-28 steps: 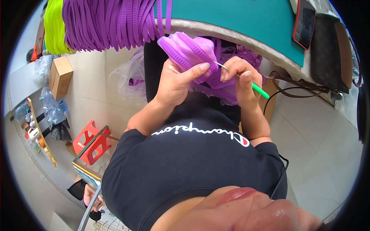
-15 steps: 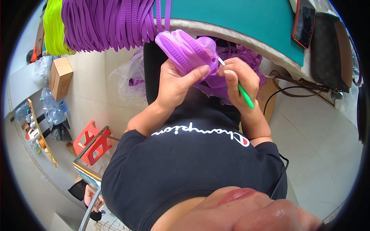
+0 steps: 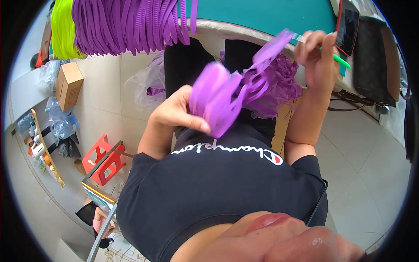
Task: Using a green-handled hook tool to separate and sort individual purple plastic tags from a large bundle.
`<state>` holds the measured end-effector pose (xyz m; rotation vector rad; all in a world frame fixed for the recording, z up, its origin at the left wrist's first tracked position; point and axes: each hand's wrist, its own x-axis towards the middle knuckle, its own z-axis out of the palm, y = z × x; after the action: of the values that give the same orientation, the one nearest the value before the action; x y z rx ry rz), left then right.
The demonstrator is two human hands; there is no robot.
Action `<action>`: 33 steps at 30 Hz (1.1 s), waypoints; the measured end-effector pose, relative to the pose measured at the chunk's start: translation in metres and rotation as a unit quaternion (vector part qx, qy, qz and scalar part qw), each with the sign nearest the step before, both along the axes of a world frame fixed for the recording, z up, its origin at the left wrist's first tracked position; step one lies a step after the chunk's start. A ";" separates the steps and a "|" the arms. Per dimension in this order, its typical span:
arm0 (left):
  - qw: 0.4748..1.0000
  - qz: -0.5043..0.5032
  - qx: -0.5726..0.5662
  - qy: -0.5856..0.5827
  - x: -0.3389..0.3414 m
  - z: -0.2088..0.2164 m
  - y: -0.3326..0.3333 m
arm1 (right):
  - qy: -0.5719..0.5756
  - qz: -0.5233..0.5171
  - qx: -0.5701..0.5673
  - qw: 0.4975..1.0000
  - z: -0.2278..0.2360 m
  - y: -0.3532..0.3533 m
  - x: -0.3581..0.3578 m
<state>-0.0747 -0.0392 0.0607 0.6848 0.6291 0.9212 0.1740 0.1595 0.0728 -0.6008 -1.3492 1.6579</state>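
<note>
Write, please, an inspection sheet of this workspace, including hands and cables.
Surface: green tabletop; purple straps and yellow-green straps hang over its left part.
Job's things: purple strap bundle, blurred; green-handled tool.
Clutter: phone and brown handbag at the right; purple heap below the edge.
Left hand: grips the bundle.
Right hand: grips the tool; tip contact unclear.
Cables: black cord beside the right sleeve.
Surroundings: cardboard box, left; another person, lower left.

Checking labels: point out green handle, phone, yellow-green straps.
Green handle (image 3: 341, 61), head view: middle of exposed length.
Phone (image 3: 348, 28), head view: dark screen.
Yellow-green straps (image 3: 64, 31), head view: middle of the bunch.
</note>
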 end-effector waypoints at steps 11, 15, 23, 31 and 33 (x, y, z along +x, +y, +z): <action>0.935 0.341 -0.073 0.060 0.062 0.004 0.043 | -0.161 0.010 0.463 0.871 -0.006 -0.080 -0.028; 0.928 0.361 -0.055 0.073 0.065 0.007 0.045 | -0.160 0.002 0.459 0.874 -0.010 -0.080 -0.030; 0.920 0.372 -0.032 0.116 0.066 0.001 0.044 | -0.233 -0.019 0.485 0.842 -0.006 -0.082 -0.032; 0.925 0.348 -0.005 0.150 0.061 0.007 0.041 | 0.020 0.083 0.050 0.995 -0.013 -0.079 -0.005; 0.932 0.341 -0.048 0.112 0.060 0.008 0.043 | -0.025 -0.012 -0.019 0.999 -0.007 -0.080 -0.005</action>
<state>-0.0148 0.0036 0.0691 0.4854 1.1481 1.4521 0.1689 0.0796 0.0655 -0.6826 -1.3427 1.6625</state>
